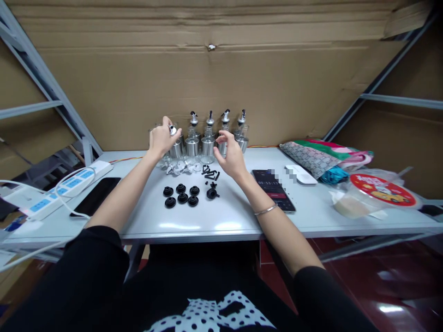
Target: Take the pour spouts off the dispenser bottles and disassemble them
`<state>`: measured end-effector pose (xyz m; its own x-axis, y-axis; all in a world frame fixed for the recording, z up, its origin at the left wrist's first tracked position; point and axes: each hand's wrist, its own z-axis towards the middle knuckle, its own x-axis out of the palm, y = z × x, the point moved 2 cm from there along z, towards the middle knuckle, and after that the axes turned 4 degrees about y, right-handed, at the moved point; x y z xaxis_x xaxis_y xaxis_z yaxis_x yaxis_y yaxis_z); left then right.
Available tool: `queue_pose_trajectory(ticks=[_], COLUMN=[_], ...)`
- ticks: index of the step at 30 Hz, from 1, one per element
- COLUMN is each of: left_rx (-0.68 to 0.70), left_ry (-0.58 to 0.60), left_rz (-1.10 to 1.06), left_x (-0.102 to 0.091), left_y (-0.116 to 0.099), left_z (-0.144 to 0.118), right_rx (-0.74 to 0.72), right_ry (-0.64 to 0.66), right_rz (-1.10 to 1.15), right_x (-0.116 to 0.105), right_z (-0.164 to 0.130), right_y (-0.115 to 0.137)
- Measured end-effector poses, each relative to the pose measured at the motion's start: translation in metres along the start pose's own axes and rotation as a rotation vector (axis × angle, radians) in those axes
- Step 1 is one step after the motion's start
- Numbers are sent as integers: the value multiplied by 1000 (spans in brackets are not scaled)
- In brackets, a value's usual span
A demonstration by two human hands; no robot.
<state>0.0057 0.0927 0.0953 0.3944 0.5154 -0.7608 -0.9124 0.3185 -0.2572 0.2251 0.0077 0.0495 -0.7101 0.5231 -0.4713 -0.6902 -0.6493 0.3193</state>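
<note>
My left hand (162,140) has its fingers closed round a silver pourer cap (172,131) with a dark tip, at the left bottles; whether the cap touches a bottle, I cannot tell. Fingers curved and apart, my right hand (231,156) holds nothing and is in front of a glass bottle with a steel sleeve (208,146). Several such bottles stand in rows, and those at the back carry silver pourers (194,119). Below the hands lie clear-white caps (180,168), small black spout pieces (209,173), black round stoppers (182,197) and a black spout part (212,193).
A power strip (65,190) with white cables and a dark phone (97,196) lie left. To the right are a phone showing a timer (273,190), a white device (300,174), a patterned bag (308,159) and a red-lidded tub (382,190). Cardboard (221,87) stands behind.
</note>
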Motion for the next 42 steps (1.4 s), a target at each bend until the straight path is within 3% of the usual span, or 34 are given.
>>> queue_pose_trajectory(ticks=[3,6,9,11,17,23,29,42], left_rx=[122,432,621,658,659,626,605,497], left_ry=[41,178,204,182,86,-15,-94,-5], left_rz=[-103,-107,-91,-85,-102,-87,-99,-70], left_x=[-8,-7,-2,3,10,3,-5,-4], left_y=[-21,-43,-49,-45,-37,-47,-57,-58], left_z=[-23,-57,-85,-94,-97,-103,-112,-119], right_rx=[-39,-134,-216,-244,-263,-284,-277,-260], right_ry=[-11,2,67,139,257,256,164,212], right_rz=[6,-10,-50,-75,-81,-20,39,64], right_x=[-1,-2,1,3,6,7,8,9], right_z=[0,-1,-3,-5,-7,-10,-12,-11], right_y=[3,11,21,28,34,35,34,33])
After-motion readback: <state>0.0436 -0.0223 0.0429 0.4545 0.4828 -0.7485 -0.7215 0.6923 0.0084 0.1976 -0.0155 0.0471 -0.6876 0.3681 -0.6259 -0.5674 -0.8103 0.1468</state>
